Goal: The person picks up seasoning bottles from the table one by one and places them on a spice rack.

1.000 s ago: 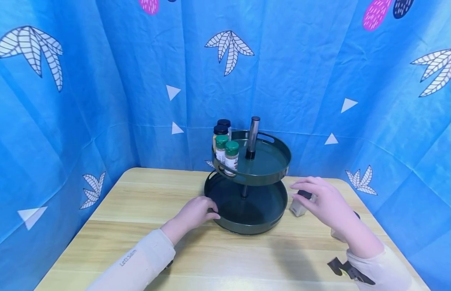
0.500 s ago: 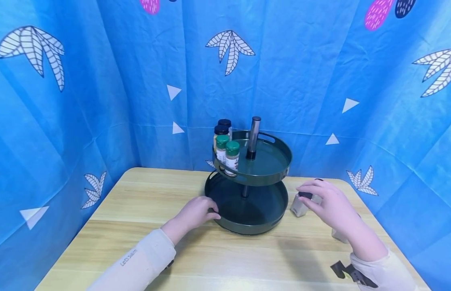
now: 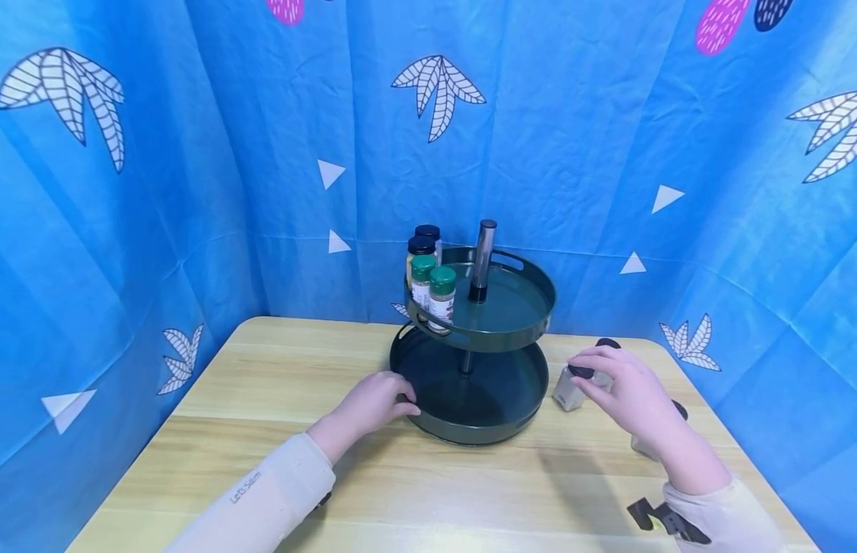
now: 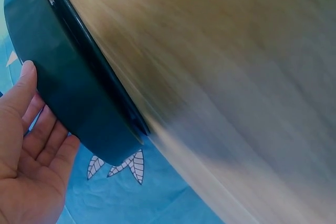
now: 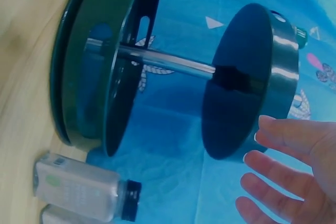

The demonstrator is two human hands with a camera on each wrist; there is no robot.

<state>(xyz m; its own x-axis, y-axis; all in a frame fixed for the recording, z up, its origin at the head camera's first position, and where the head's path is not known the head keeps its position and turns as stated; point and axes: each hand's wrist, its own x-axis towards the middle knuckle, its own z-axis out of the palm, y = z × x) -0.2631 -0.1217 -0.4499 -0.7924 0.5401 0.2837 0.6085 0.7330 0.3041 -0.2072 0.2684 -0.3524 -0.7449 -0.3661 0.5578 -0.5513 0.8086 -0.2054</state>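
A dark green two-tier turntable rack stands on the table. My left hand (image 3: 380,399) grips the left rim of its lower tray (image 3: 470,435); in the left wrist view the thumb (image 4: 27,74) lies at the rim with the other fingers curled beside it. My right hand (image 3: 625,388) hovers just right of the rack, fingers spread and slightly bent, holding nothing. Below its fingertips a clear spice jar (image 3: 568,393) with a black cap stands upright; the right wrist view shows the jar (image 5: 79,187) apart from the fingers.
On the left side of the upper tray (image 3: 511,338) stand green-capped bottles (image 3: 441,303) and black-capped bottles (image 3: 420,247). Behind the right hand is another black-capped jar (image 3: 608,343); one more jar (image 3: 643,448) is partly hidden by the wrist. A blue curtain (image 3: 297,153) surrounds the table (image 3: 276,369).
My right hand has shifted slightly to the right above the jar, then stays nearly still. The left hand keeps its place on the lower tray's rim.
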